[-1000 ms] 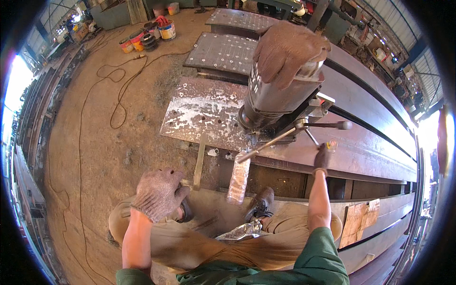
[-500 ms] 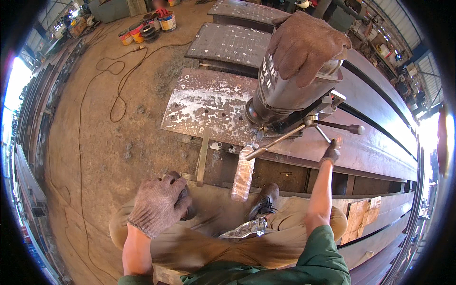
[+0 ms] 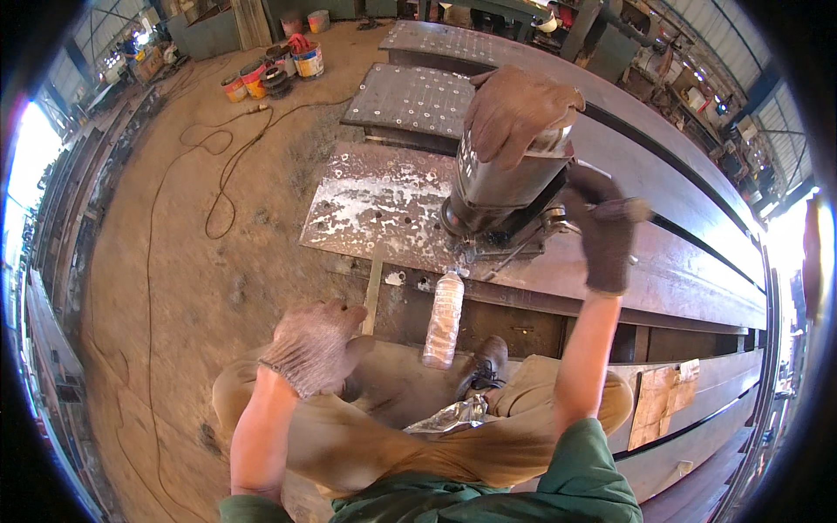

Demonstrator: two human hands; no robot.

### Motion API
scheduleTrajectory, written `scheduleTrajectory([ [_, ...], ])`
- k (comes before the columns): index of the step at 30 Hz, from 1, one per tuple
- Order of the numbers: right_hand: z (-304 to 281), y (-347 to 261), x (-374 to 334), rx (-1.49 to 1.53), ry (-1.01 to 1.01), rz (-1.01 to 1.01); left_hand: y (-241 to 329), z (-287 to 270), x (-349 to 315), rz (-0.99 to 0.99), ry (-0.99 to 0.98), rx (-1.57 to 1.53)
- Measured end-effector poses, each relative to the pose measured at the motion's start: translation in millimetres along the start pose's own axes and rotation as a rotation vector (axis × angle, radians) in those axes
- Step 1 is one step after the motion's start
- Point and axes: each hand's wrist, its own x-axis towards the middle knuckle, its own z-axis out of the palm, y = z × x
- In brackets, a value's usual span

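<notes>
Drill near the left end of the steel beam, its knobbed lever presumably facing the near edge for reach. Right hand at the lever, grasp indeterminable; left hand beyond that edge, fingers released.

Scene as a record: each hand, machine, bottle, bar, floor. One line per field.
left hand: gloved, over the person's left leg, nothing visible in it
right hand: gloved, at the lever knob; grip unclear
machine: dark body, brown glove draped on top
bottle: clear plastic, cap end toward machine
flat bar: lower end beside left fingertips, contact unclear
floor: cord in loops, buckets beyond
</notes>
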Motion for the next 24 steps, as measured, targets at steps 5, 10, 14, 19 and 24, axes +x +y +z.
scheduleTrajectory([
  [5,54.6,-34.6,-37.0,0.193,-0.150,0.108,9.2,-15.9,6.0,-0.126,-0.073,-0.034],
  [10,80.7,-45.4,-57.9,0.015,-0.221,-0.051,-6.9,2.3,9.3,-0.039,0.022,-0.053],
  [14,86.4,-36.2,-78.3,0.043,-0.049,-0.029,1.6,-6.5,10.2,-0.037,0.121,-0.082],
  [19,124.2,18.7,-154.4,0.023,0.341,0.309,16.5,-23.1,16.6,-0.087,0.342,-0.131],
  [24,190.7,154.4,-290.2,-0.312,-0.387,0.638,46.1,-28.2,38.7,-0.017,0.569,-0.304],
])
